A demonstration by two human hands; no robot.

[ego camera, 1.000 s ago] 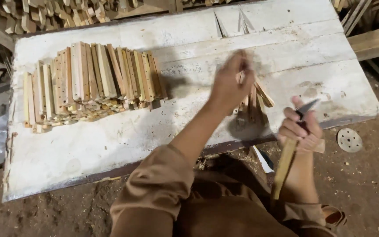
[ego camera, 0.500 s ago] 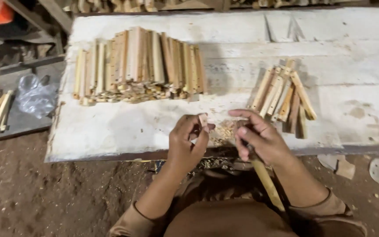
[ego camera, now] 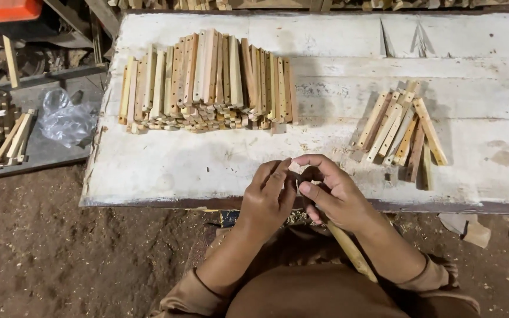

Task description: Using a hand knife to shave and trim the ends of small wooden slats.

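Since half a second ago little has shifted: both hands stay together at the near edge of the whitewashed plank table [ego camera: 207, 171], and the view sits slightly lower and closer. A full second ago the left arm was stretched out to the small pile while the right hand waited alone with the tool.

The left hand [ego camera: 266, 197] is curled, thumb and fingers pinching a small pale wooden piece [ego camera: 295, 169] just above the table's front edge. The right hand [ego camera: 334, 194] is closed round a long pale wooden tool handle [ego camera: 349, 250] that slants down toward the lap, its index finger arched over the piece and its thumb pressed beside it. Both wrists angle inward, the forearms in brown sleeves.

The tool's working end is hidden between the fingers, so its kind cannot be told; most of the wooden piece is covered too.

Farther back lies a large stacked heap of drilled wooden slats [ego camera: 207, 82]; to the right, well apart, a small fanned pile of similar slats [ego camera: 399, 129]. A crumpled clear plastic bag [ego camera: 63, 118] lies left of the table.
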